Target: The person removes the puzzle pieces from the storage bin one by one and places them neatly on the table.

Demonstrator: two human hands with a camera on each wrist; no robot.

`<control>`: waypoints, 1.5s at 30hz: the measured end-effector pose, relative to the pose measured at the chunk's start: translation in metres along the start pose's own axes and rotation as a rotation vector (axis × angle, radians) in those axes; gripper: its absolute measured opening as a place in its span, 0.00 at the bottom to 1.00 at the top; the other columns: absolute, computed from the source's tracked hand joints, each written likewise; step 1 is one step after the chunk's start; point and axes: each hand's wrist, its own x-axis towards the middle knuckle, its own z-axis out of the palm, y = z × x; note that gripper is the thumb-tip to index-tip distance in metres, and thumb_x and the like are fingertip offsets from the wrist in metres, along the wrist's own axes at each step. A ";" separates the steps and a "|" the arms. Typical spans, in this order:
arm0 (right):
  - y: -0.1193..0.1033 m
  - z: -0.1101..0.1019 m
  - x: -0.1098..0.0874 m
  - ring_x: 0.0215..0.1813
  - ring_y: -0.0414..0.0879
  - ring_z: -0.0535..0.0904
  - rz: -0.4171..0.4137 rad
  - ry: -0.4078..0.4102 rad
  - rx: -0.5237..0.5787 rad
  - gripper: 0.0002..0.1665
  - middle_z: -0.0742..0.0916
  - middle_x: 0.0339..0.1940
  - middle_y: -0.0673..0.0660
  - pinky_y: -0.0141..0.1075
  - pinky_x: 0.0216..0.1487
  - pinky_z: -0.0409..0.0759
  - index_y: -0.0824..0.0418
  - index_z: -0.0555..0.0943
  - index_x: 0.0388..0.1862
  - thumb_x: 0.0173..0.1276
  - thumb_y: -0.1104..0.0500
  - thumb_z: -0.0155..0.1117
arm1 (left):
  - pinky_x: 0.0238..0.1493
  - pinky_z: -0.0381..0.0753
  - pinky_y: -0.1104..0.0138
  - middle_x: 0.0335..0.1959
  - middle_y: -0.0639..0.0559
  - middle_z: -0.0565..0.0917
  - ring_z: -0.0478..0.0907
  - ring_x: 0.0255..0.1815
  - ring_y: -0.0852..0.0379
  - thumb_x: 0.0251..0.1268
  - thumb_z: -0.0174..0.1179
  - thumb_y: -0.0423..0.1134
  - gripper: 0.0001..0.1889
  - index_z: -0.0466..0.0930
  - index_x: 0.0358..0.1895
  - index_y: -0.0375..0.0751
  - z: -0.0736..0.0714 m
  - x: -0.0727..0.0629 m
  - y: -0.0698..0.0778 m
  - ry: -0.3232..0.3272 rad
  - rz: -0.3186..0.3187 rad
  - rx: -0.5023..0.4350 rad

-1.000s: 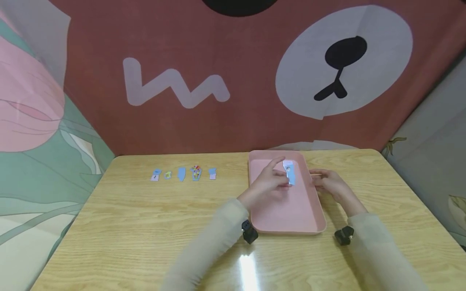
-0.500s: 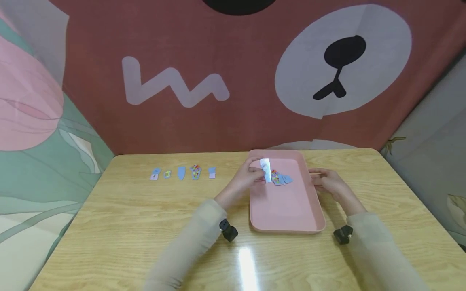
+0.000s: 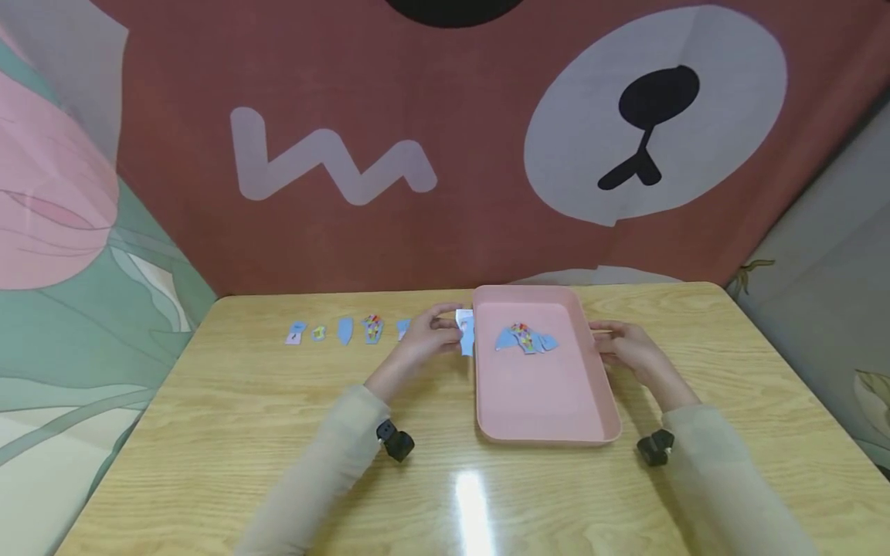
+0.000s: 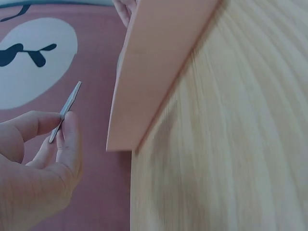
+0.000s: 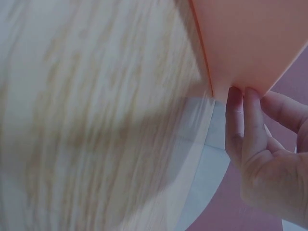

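Observation:
My left hand (image 3: 420, 338) pinches a flat, light-blue puzzle piece (image 3: 467, 333) just outside the left rim of the pink tray (image 3: 549, 405). From the left wrist, the same piece (image 4: 64, 114) shows edge-on between thumb and fingers, raised above the table and apart from the tray wall. Inside the tray lies a small group of blue and multicoloured puzzle pieces (image 3: 526, 338). At the tray's right side is my right hand (image 3: 631, 351). The right wrist view shows its fingertips (image 5: 251, 96) touching the tray's outer wall, fingers mostly straight.
Several small pieces form a row at the back left of the wooden table (image 3: 229, 432), among them a plain blue one (image 3: 345, 330) and a multicoloured one (image 3: 373, 330). The left hand partly covers the row's rightmost piece (image 3: 402, 327). A printed cloth (image 3: 348, 247) hangs behind.
My left hand has carried the pinched piece leftward, from above the tray to beyond its left rim. The pieces in the tray have come into view. The right hand has stayed put.

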 end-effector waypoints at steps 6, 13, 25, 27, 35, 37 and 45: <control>0.002 -0.001 0.000 0.40 0.25 0.77 -0.004 0.003 0.003 0.34 0.65 0.69 0.78 0.23 0.44 0.81 0.76 0.53 0.72 0.72 0.66 0.50 | 0.52 0.83 0.63 0.43 0.50 0.73 0.75 0.37 0.61 0.64 0.55 0.26 0.28 0.64 0.69 0.39 -0.021 -0.008 -0.003 0.001 -0.014 0.062; 0.002 0.000 0.001 0.42 0.27 0.78 -0.011 0.005 0.012 0.34 0.64 0.69 0.78 0.23 0.45 0.81 0.77 0.52 0.72 0.71 0.67 0.50 | 0.51 0.83 0.63 0.46 0.48 0.73 0.75 0.38 0.61 0.64 0.55 0.27 0.29 0.63 0.69 0.38 -0.042 -0.018 -0.009 0.024 -0.050 0.125; 0.000 0.000 0.001 0.44 0.28 0.78 0.002 0.006 0.013 0.34 0.63 0.70 0.78 0.24 0.47 0.81 0.76 0.53 0.72 0.71 0.66 0.50 | 0.50 0.84 0.66 0.48 0.44 0.72 0.75 0.40 0.59 0.64 0.54 0.26 0.28 0.62 0.69 0.34 -0.069 -0.030 -0.022 0.032 -0.103 0.204; 0.000 0.000 0.000 0.44 0.29 0.78 0.001 0.003 0.015 0.34 0.63 0.70 0.78 0.24 0.47 0.81 0.76 0.52 0.72 0.72 0.66 0.50 | 0.49 0.84 0.68 0.46 0.46 0.72 0.75 0.38 0.60 0.64 0.54 0.26 0.28 0.62 0.68 0.33 -0.072 -0.030 -0.025 0.033 -0.111 0.212; 0.000 0.000 0.000 0.44 0.29 0.78 0.003 0.007 0.007 0.34 0.64 0.70 0.78 0.24 0.47 0.81 0.76 0.53 0.72 0.71 0.66 0.50 | 0.48 0.84 0.68 0.49 0.41 0.76 0.77 0.38 0.61 0.64 0.54 0.24 0.28 0.62 0.68 0.33 -0.080 -0.030 -0.033 0.068 -0.138 0.227; 0.000 0.000 0.000 0.44 0.29 0.78 -0.001 0.008 0.002 0.34 0.64 0.69 0.78 0.24 0.48 0.81 0.76 0.53 0.72 0.71 0.66 0.50 | 0.48 0.84 0.67 0.50 0.40 0.76 0.78 0.38 0.61 0.64 0.54 0.23 0.28 0.62 0.68 0.32 -0.081 -0.030 -0.034 0.074 -0.144 0.231; 0.001 0.000 0.001 0.43 0.28 0.78 -0.008 0.013 0.002 0.34 0.66 0.68 0.78 0.25 0.48 0.81 0.77 0.53 0.72 0.71 0.66 0.49 | 0.48 0.84 0.67 0.48 0.42 0.75 0.77 0.38 0.61 0.64 0.54 0.24 0.28 0.62 0.68 0.33 -0.083 -0.030 -0.036 0.070 -0.172 0.243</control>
